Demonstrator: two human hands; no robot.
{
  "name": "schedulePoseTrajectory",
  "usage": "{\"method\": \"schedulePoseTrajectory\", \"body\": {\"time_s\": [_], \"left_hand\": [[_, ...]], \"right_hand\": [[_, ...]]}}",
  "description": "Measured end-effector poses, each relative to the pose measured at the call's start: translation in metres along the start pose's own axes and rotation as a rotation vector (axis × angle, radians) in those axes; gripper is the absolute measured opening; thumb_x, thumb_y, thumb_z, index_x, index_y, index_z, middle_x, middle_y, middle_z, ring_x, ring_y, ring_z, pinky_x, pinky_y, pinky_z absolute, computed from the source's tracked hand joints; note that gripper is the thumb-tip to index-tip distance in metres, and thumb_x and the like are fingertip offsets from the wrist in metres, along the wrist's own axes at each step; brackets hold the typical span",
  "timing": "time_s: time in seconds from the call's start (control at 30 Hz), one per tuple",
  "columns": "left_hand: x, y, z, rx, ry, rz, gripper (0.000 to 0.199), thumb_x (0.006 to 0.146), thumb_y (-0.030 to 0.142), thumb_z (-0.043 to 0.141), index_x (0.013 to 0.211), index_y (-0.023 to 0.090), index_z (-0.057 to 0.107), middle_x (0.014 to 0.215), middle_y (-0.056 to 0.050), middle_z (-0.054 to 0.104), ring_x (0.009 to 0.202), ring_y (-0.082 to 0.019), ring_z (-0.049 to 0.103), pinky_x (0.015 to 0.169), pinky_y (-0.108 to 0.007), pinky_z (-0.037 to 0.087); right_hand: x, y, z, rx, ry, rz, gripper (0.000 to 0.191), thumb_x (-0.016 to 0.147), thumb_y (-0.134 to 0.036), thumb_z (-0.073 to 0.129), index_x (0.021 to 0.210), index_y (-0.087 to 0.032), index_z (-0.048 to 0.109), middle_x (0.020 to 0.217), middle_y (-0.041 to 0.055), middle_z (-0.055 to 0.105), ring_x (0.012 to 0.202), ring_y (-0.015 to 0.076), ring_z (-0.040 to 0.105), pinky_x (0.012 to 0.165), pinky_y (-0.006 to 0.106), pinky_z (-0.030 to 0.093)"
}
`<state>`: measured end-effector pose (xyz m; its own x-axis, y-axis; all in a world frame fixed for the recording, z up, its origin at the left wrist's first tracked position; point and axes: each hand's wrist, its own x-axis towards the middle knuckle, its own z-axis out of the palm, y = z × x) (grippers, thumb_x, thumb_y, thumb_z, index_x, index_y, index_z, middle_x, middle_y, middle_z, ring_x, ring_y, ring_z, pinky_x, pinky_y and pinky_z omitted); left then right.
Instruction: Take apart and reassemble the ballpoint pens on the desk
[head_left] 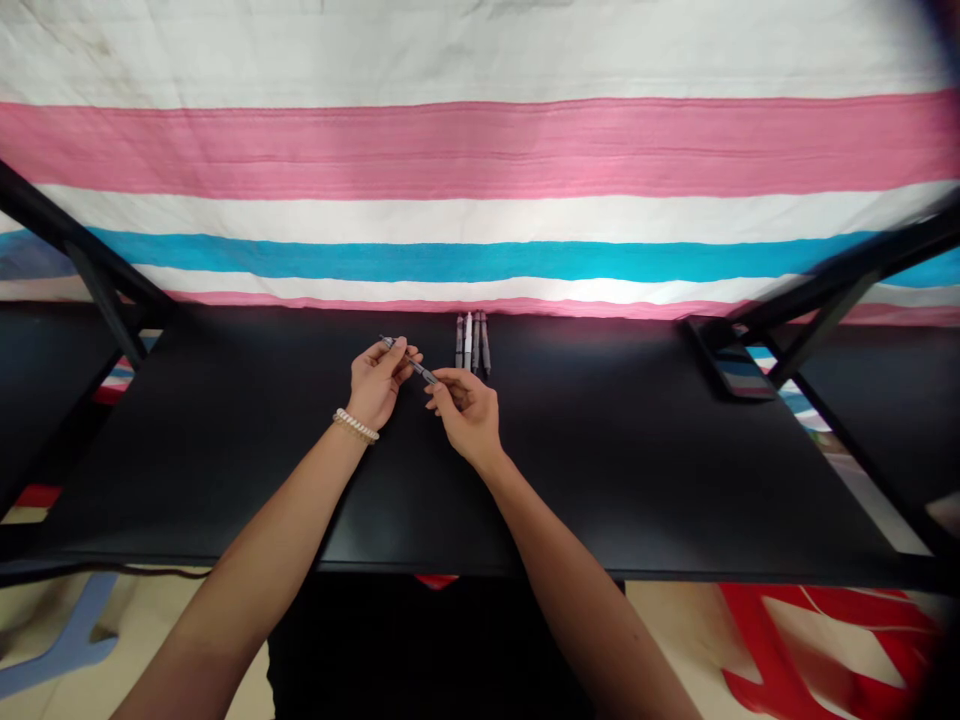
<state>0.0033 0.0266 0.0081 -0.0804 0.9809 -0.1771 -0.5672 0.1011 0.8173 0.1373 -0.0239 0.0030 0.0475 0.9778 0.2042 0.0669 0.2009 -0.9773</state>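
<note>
Left hand (375, 382), right hand (469, 415), both pinching a pen (412, 362), black tabletop (622, 470), row of pens (473, 343), striped pink-and-blue cloth (480, 190) behind

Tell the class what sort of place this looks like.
Probably a makeshift indoor work corner: a black flat-topped table, a pink, white and blue striped cloth hung behind it, and a red plastic stool below.

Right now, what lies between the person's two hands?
A dark pen spans the gap, held in the left hand, its tip reaching the right hand, as the head view shows.
</note>
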Motion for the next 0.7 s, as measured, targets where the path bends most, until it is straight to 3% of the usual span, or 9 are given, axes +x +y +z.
{"method": "schedulePoseTrajectory", "body": {"time_s": [0.33, 0.7], "left_hand": [[0.001, -0.002, -0.002, -0.004, 0.002, 0.018, 0.026, 0.07, 0.031, 0.083, 0.081, 0.016, 0.066, 0.08, -0.003, 0.072, 0.075, -0.012, 0.07, 0.066, -0.021, 0.053], [0.001, -0.002, -0.002, 0.006, 0.002, 0.039, 0.031, 0.068, 0.035, 0.085, 0.082, 0.015, 0.065, 0.082, -0.004, 0.073, 0.075, -0.012, 0.071, 0.071, -0.023, 0.054]], "right_hand": [[0.002, 0.006, 0.0, -0.061, 0.029, 0.016, 0.022, 0.087, -0.036, 0.06, 0.1, -0.018, 0.066, 0.082, 0.004, 0.071, 0.058, 0.0133, 0.066, 0.053, 0.026, 0.053], [0.003, 0.009, -0.005, -0.517, -0.022, -0.078, 0.027, 0.097, -0.033, 0.043, 0.085, -0.02, 0.064, 0.058, -0.0003, 0.057, 0.051, 0.0137, 0.053, 0.055, 0.025, 0.038]]}}
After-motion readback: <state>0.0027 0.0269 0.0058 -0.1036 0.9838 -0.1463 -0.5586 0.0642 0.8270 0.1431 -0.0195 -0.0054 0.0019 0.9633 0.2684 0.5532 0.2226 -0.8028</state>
